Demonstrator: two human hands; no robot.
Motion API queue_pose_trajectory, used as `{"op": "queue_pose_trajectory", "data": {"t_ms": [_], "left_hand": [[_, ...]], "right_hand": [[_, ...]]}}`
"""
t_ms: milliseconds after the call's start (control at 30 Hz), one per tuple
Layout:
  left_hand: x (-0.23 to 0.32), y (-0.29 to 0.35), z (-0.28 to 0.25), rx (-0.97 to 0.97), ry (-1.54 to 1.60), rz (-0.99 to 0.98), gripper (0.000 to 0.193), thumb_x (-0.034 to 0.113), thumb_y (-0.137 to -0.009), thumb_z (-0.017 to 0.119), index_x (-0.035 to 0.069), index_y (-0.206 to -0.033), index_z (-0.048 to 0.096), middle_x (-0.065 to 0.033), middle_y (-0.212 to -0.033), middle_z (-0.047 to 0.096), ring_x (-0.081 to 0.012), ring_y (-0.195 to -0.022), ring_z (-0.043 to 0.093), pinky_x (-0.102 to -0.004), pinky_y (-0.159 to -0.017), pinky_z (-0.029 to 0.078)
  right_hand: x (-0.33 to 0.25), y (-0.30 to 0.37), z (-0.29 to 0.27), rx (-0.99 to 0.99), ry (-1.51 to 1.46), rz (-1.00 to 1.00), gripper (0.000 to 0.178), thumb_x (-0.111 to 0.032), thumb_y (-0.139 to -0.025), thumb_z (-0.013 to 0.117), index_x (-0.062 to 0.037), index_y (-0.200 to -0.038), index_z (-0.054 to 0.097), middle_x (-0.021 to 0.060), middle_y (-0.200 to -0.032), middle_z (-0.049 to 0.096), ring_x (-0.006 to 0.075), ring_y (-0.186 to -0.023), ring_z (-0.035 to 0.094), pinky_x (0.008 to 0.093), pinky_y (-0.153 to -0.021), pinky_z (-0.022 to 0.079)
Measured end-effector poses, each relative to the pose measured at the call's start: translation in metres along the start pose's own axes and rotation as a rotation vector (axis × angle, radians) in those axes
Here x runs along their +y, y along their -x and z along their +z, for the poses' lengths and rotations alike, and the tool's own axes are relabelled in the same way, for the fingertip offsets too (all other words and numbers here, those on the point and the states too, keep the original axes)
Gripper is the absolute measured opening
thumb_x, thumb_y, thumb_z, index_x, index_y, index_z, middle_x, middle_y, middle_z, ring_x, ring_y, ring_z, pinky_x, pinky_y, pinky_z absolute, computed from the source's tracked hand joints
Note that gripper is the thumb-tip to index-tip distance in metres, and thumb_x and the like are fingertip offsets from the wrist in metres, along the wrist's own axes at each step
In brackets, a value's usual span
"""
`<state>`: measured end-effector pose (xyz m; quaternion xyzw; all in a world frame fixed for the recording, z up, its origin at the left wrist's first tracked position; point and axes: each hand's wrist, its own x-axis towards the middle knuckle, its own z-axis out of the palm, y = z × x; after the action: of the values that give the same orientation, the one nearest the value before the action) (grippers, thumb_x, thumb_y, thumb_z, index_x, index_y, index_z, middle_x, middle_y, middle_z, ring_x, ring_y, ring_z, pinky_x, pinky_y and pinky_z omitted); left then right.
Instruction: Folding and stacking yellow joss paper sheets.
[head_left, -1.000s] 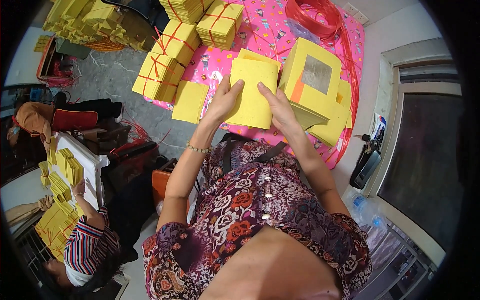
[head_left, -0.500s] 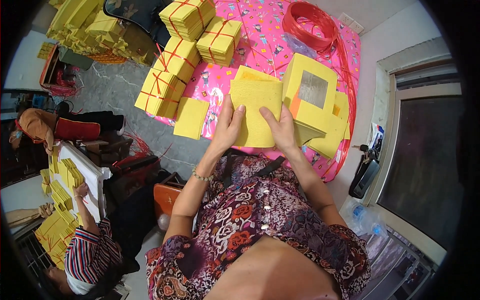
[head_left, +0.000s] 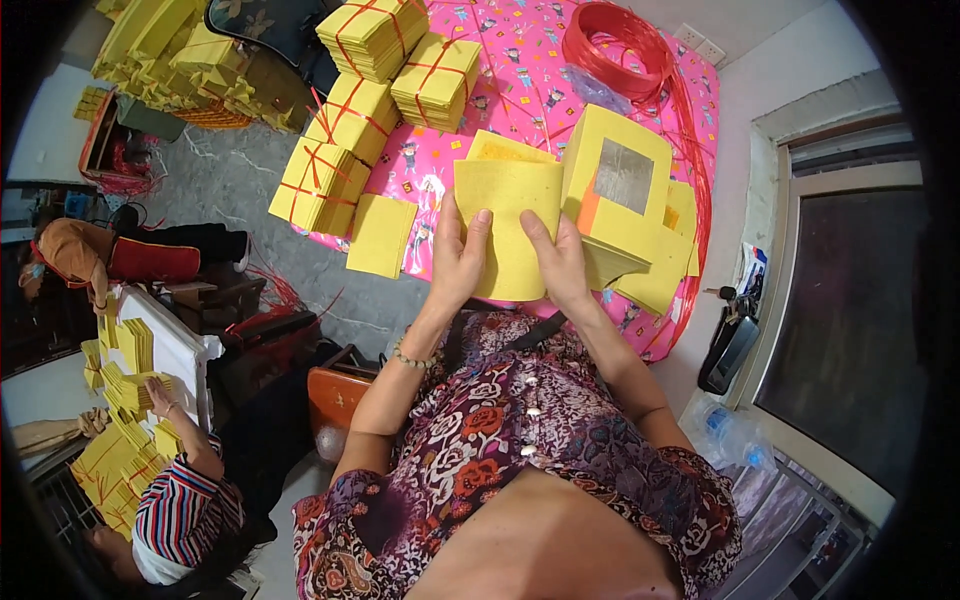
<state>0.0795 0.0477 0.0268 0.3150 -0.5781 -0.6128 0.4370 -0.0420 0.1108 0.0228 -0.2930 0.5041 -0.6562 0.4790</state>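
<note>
Between my two hands I hold yellow paper (head_left: pixel 508 235) over the near edge of the pink table; how many sheets it is, I cannot tell. My left hand (head_left: pixel 461 252) grips its left edge with the thumb on top. On the opposite edge, my right hand (head_left: pixel 558 257) does the same, fingers mostly hidden beneath. Just behind the held paper lies another yellow sheet (head_left: pixel 500 148) with an orange patch. To the right of my right hand stands a yellow paper box (head_left: pixel 640 150) with a clear window. A flat yellow stack (head_left: pixel 381 236) lies to the left.
Bundles of yellow paper (head_left: pixel 322 185) tied with red strips stand on the pink patterned tablecloth (head_left: pixel 520 60). A coil of red strapping (head_left: pixel 618 50) lies at the back right. At far left, a co-worker in a striped shirt (head_left: pixel 190 510) handles yellow paper at a white table (head_left: pixel 185 350).
The held paper has shifted slightly left and toward me, its lower edge now bowed. Both my hands keep their grip. The striped-shirt co-worker's hand has moved down over the yellow stacks.
</note>
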Motion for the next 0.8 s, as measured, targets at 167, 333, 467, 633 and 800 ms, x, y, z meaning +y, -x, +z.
{"op": "queue_pose_trajectory", "data": {"t_ms": [167, 333, 467, 633, 800], "left_hand": [[0.001, -0.013, -0.007, -0.002, 0.269, -0.315, 0.035, 0.008, -0.095, 0.048, -0.003, -0.128, 0.041, -0.0132, -0.120, 0.056, -0.0184, -0.109, 0.055, -0.0306, -0.092, 0.044], [-0.012, -0.022, -0.011, 0.004, 0.252, -0.408, 0.035, 0.009, -0.095, 0.049, -0.005, -0.126, 0.042, -0.0155, -0.119, 0.056, -0.0190, -0.107, 0.056, -0.0305, -0.090, 0.045], [-0.020, -0.023, -0.008, 0.030, 0.241, -0.442, 0.036, 0.009, -0.095, 0.050, -0.005, -0.126, 0.040, -0.0162, -0.119, 0.056, -0.0194, -0.107, 0.055, -0.0303, -0.090, 0.045], [-0.027, -0.018, -0.005, 0.028, 0.111, -0.353, 0.034, 0.009, -0.096, 0.048, -0.004, -0.126, 0.039, -0.0144, -0.118, 0.056, -0.0172, -0.104, 0.057, -0.0293, -0.086, 0.048], [-0.024, -0.010, -0.001, 0.037, 0.077, -0.209, 0.031, 0.007, -0.095, 0.049, -0.003, -0.122, 0.040, -0.0138, -0.114, 0.056, -0.0168, -0.104, 0.055, -0.0292, -0.088, 0.045]], "right_hand": [[-0.002, -0.015, -0.011, -0.060, 0.120, 0.169, 0.034, -0.024, -0.097, 0.052, 0.0027, -0.117, 0.054, 0.0063, -0.105, 0.063, 0.0090, -0.088, 0.061, 0.0244, -0.075, 0.050], [0.004, -0.026, -0.010, -0.029, 0.047, 0.203, 0.036, -0.025, -0.097, 0.052, 0.0016, -0.121, 0.052, 0.0066, -0.105, 0.063, 0.0098, -0.089, 0.061, 0.0248, -0.078, 0.050], [0.011, -0.028, -0.010, 0.000, -0.042, 0.213, 0.036, -0.026, -0.097, 0.052, 0.0015, -0.120, 0.052, 0.0064, -0.105, 0.063, 0.0101, -0.090, 0.061, 0.0247, -0.078, 0.050], [0.010, -0.021, -0.010, 0.022, 0.060, 0.167, 0.035, -0.026, -0.097, 0.051, 0.0013, -0.119, 0.053, 0.0061, -0.105, 0.063, 0.0095, -0.091, 0.060, 0.0246, -0.078, 0.049], [0.000, -0.015, -0.006, 0.051, 0.077, 0.113, 0.034, -0.027, -0.096, 0.053, 0.0023, -0.114, 0.055, 0.0060, -0.098, 0.063, 0.0083, -0.085, 0.058, 0.0244, -0.073, 0.048]]}}
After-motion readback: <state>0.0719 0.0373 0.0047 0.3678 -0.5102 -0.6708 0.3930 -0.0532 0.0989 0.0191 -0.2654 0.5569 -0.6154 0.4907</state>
